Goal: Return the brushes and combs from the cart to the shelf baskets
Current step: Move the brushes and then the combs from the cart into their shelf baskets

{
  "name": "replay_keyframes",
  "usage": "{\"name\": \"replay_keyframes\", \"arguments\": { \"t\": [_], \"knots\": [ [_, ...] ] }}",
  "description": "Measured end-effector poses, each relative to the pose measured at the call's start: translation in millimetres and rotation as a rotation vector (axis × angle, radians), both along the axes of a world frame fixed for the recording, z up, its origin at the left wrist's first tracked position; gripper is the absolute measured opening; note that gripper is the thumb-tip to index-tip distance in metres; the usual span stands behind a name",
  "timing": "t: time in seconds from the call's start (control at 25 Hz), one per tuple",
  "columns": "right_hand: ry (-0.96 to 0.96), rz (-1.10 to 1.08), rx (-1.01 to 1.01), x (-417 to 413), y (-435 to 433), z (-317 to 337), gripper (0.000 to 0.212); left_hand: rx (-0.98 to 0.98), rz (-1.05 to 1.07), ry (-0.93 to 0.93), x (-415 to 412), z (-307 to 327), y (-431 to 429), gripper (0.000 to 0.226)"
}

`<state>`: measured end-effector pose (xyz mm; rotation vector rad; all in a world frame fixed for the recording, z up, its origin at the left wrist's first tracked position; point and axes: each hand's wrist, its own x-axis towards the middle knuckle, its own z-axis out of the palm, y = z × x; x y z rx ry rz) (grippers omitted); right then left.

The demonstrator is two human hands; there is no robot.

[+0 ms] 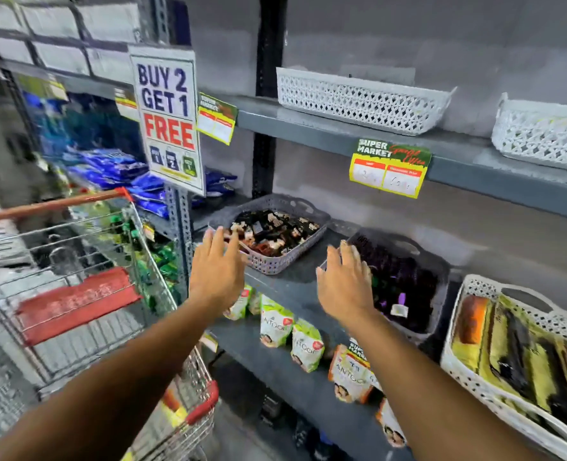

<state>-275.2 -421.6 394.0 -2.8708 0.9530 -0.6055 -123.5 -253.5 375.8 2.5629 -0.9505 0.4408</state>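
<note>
Both my hands are stretched toward the middle shelf, palms down, fingers apart and holding nothing. My left hand [217,264] hovers at the near corner of a grey basket [277,266] filled with small dark and white clips. My right hand [345,281] is over the near edge of a dark basket [438,261] holding purple and black items. A white basket [465,377] at the right carries packaged combs or brushes on yellow cards. The wire shopping cart [86,294] with a red seat flap stands at my left; its contents are blurred.
Two white lattice baskets [358,98] [541,138] sit on the upper shelf. A "Buy 2 Get 1 Free" sign [169,118] hangs on the upright post. Green and orange pouches [305,341] line the lower shelf. Blue packets [116,171] fill the left bay.
</note>
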Motion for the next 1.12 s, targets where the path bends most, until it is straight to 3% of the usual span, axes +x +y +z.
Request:
{"name": "replay_keyframes", "arguments": {
  "t": [0.24, 0.48, 0.68, 1.0, 1.12],
  "knots": [
    [0.052, 0.268, 0.088, 53.5, 86.0, -28.2, 0.058, -0.034, 0.338, 0.086, 45.4, -39.5, 128.7, 0.057],
    [0.166, 0.463, 0.150, 128.4, 153.5, -73.6, 0.059, -0.008, 0.554, 0.238, 95.1, -94.9, 196.6, 0.060],
    [0.297, 0.516, 0.238, 183.2, 177.4, -132.7, 0.057, -0.027, 0.686, 0.523, 115.5, -171.7, 232.3, 0.055],
    [0.694, 0.494, 0.518, 247.2, 206.4, -238.7, 0.038, -0.368, 0.986, 1.092, 118.6, -285.8, 245.0, 0.045],
    [0.778, 0.382, 0.669, 258.2, 214.6, -287.4, 0.040, -0.273, 1.047, 1.231, 102.2, -329.6, 238.7, 0.045]
  ]
}}
